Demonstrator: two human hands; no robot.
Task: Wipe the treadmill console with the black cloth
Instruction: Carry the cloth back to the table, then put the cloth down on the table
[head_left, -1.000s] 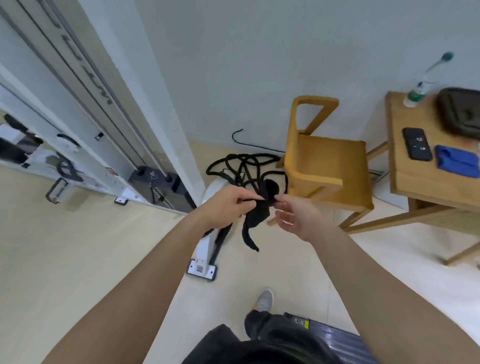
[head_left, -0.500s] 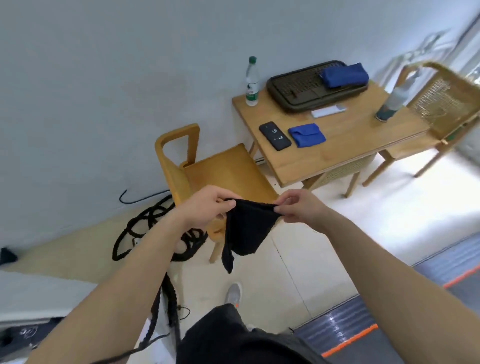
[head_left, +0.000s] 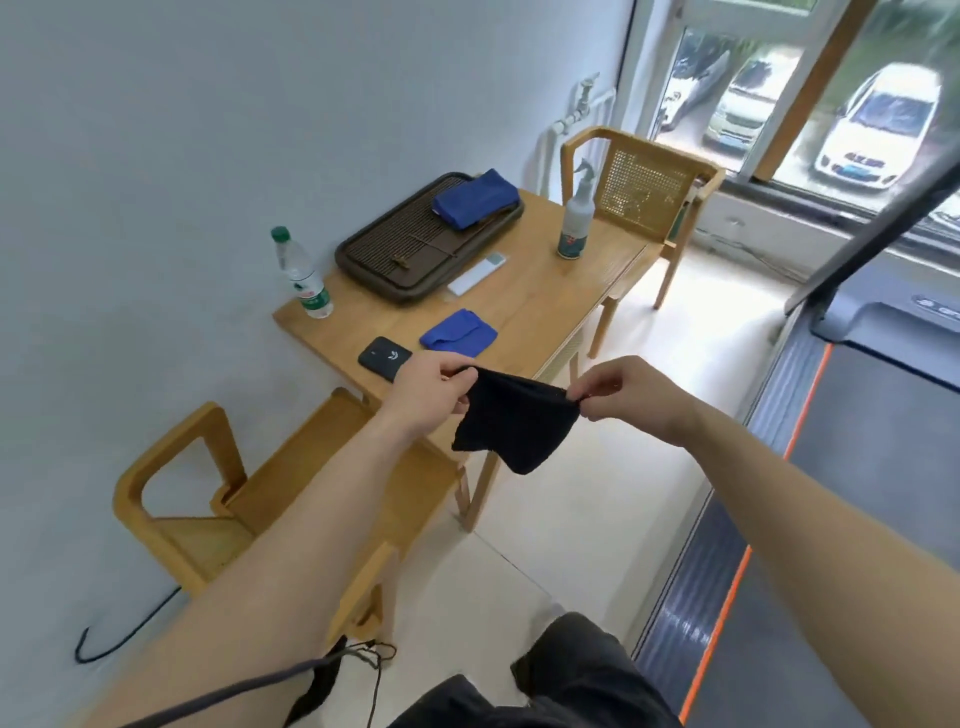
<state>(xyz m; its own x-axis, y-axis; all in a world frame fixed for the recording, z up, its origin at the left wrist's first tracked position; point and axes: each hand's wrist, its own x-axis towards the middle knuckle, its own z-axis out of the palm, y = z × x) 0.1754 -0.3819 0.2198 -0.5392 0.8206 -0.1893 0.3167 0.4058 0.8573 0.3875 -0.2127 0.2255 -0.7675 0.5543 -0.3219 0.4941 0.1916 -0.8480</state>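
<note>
The black cloth (head_left: 514, 426) hangs spread between both hands in mid-air, in front of the wooden table's near corner. My left hand (head_left: 428, 395) pinches its left top corner and my right hand (head_left: 626, 392) pinches its right top corner. The treadmill (head_left: 878, 415) lies at the right, with a dark belt, an orange stripe along its edge and a black upright rising toward the top right. Its console is out of view.
A wooden table (head_left: 540, 301) holds a water bottle (head_left: 304, 278), a dark tray (head_left: 426, 239) with a blue cloth, a spray bottle (head_left: 576, 218), a black phone (head_left: 384, 358), a folded blue cloth (head_left: 458, 332) and a white remote. Wooden chairs stand at the left (head_left: 218, 499) and behind the table (head_left: 644, 182).
The view has swung right, from the weight machine and floor cables to the table, window and treadmill. The cloth went from bunched to stretched open between both hands.
</note>
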